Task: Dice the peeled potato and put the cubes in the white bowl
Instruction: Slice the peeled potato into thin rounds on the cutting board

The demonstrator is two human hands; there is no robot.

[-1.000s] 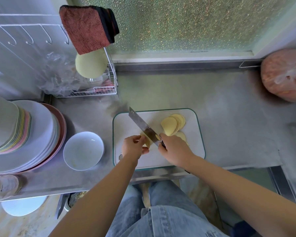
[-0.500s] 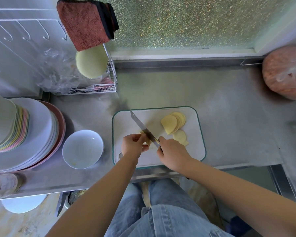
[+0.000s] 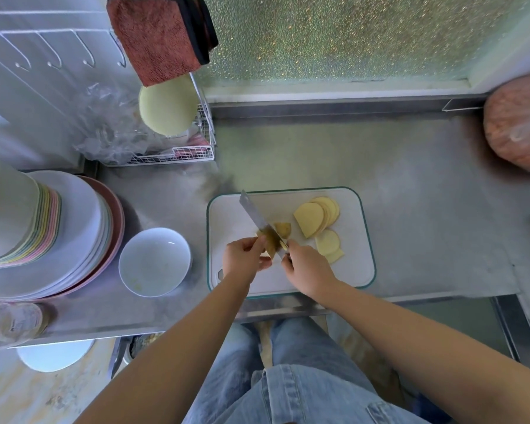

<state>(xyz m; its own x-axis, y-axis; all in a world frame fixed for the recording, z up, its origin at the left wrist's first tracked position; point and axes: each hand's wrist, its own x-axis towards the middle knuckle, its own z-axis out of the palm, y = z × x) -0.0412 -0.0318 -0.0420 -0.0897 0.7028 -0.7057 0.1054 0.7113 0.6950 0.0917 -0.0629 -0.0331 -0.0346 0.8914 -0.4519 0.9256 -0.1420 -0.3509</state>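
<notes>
Head camera looked straight down on a steel counter (image 3: 410, 194), where the person stood cutting at a white cutting board (image 3: 236, 215) with a green rim. The left hand (image 3: 244, 255) had its fingers curled and its thumb and fingertips pinched on what was left of the potato (image 3: 261, 237), which sat on the board's near left part, hard against the blade. The right hand (image 3: 308, 270) was closed round the handle of the knife (image 3: 256, 214), hiding most of it, with the blade slanting away to the far left across the potato.

Both hands were just where they had been a second before, and the knife tip pointed at the same far corner of the board. The blade had shown its broad flat side then; now it stood nearer upright. A small wedge (image 3: 283, 230) lay just right of the blade, where none had shown half a second earlier. The fanned slices (image 3: 311, 218) and the few loose slices (image 3: 328, 243) nearer the person had not moved.

The white bowl (image 3: 172, 246) stayed on the counter just left of the board, a yellowish smear low on its inner wall. A stack of plates (image 3: 83, 228) stood beyond it, unchanged.
</notes>
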